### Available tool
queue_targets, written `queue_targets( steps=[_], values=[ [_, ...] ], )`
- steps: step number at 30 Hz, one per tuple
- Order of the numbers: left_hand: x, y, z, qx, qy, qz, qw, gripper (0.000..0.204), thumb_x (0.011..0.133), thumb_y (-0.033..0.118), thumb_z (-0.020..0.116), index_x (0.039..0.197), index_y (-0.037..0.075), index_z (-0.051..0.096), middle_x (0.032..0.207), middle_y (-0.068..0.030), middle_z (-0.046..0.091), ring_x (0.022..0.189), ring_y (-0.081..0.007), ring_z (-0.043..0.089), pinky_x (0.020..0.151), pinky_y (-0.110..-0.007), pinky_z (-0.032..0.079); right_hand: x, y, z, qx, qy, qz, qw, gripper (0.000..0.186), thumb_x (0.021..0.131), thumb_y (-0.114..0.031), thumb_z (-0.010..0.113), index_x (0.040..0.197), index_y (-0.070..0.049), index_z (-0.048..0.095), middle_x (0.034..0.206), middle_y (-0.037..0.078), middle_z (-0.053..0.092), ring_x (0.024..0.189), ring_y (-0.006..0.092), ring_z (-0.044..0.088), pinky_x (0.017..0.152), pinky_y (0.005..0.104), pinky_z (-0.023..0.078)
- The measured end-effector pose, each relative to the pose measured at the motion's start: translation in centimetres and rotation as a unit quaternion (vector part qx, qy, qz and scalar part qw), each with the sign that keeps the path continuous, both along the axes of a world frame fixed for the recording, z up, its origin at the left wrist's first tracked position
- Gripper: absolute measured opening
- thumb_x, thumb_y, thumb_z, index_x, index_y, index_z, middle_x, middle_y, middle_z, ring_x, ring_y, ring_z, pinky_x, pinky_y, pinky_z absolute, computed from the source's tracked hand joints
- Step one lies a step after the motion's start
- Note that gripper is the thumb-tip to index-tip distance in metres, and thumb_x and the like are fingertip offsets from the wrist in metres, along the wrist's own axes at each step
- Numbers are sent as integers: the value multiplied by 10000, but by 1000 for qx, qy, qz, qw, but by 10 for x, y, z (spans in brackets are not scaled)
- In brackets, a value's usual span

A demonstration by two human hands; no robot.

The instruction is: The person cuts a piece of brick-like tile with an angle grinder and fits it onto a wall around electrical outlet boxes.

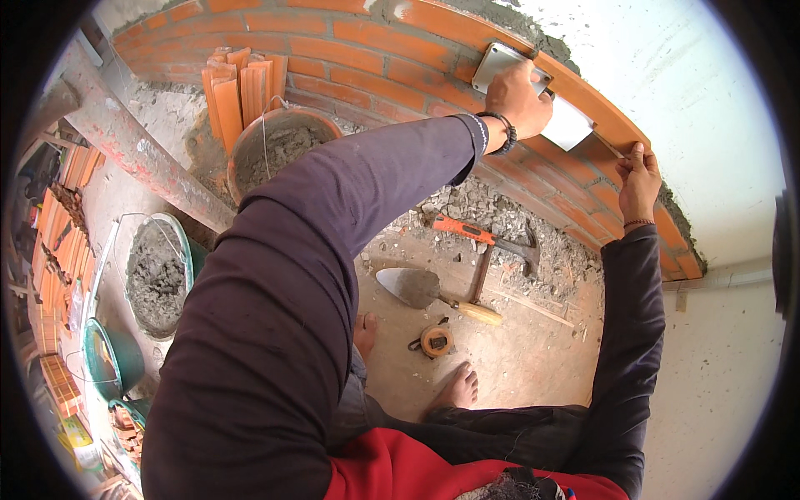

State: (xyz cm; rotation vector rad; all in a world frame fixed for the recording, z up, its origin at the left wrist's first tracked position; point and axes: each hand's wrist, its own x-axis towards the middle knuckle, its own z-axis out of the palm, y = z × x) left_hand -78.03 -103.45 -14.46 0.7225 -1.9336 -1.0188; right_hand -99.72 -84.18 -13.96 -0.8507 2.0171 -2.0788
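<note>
My left hand (518, 102), with a dark beaded bracelet at the wrist, is closed over a flat metal plate (495, 66) at the curved brick wall (392, 75). The plate has a rounded corner and small holes. Beyond my fingers shows a bright white flat piece (569, 127); whether it belongs to the same plate I cannot tell. Further right, my right hand (639, 183) pinches at the end of a long orange brick strip (593, 96) on the wall's upper course. What lies between its fingertips is too small to make out.
Below the wall lie a hammer (467, 229), a pointed trowel (408, 286) and a round tape measure (436, 341), beside mortar rubble (492, 204). Leftward stand a mortar bucket (287, 142), stacked orange tiles (242, 92), a mortar tub (157, 275) and a slanting pole (137, 142).
</note>
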Motion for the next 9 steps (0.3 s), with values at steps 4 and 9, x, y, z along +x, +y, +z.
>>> queue_targets(
  steps=[4, 9],
  values=[
    [-1, -2, -4, -39, 24, 18, 999, 467, 834, 171, 696, 1249, -17, 595, 1192, -120, 706, 940, -215, 700, 854, -372, 554, 4, -2, 0, -1, -5, 1, 1000, 234, 1007, -272, 664, 1074, -49, 638, 902, 13, 635, 718, 107, 606, 658, 264, 530],
    [-2, -1, -2, -24, 14, 6, 1000, 490, 835, 182, 704, 1270, -11, 589, 1232, -121, 696, 981, -216, 700, 878, -380, 553, -1, 1, 0, 11, -4, 0, 1000, 233, 1006, -271, 666, 1072, -50, 640, 906, 14, 640, 735, 108, 610, 666, 263, 530]
  ],
)
